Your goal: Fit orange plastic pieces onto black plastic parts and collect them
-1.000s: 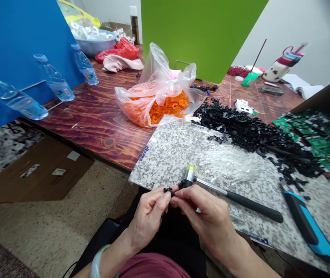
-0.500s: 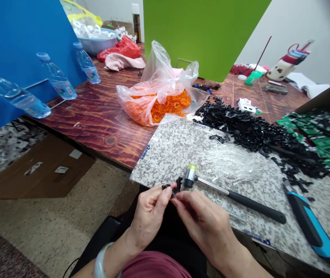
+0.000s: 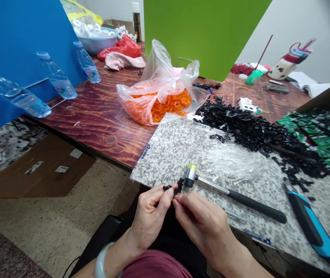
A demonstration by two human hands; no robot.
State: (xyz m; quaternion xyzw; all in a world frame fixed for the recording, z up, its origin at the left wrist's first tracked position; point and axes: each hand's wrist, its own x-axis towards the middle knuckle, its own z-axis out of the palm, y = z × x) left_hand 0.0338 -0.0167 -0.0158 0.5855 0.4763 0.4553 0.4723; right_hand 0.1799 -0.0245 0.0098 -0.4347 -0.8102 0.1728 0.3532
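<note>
My left hand [image 3: 151, 212] pinches a small black plastic part [image 3: 178, 187] between thumb and fingers, just off the board's front edge. Close against it, my right hand [image 3: 201, 218] is closed in a pinch at the part's lower end. Its fingertips hide most of what they hold; a thin metal pin showed there a moment ago. Right behind the fingers lies a small mallet [image 3: 241, 200] with a yellow-tipped head and black handle. Beyond it, a heap of thin silvery pins [image 3: 231, 162] is spread over the speckled board [image 3: 170, 150].
A large pile of black plastic parts [image 3: 240, 123] covers the board's back right. A blue-black cutter-like tool [image 3: 312, 224] lies at right, near green pieces [image 3: 324, 135]. A plastic bag of orange parts [image 3: 167, 104] sits behind the board. Bottles [image 3: 57, 79] stand at left.
My right fingertips have closed in on the black part, and the thin pin visible between my hands earlier is now mostly covered. The other things have stayed in place.
</note>
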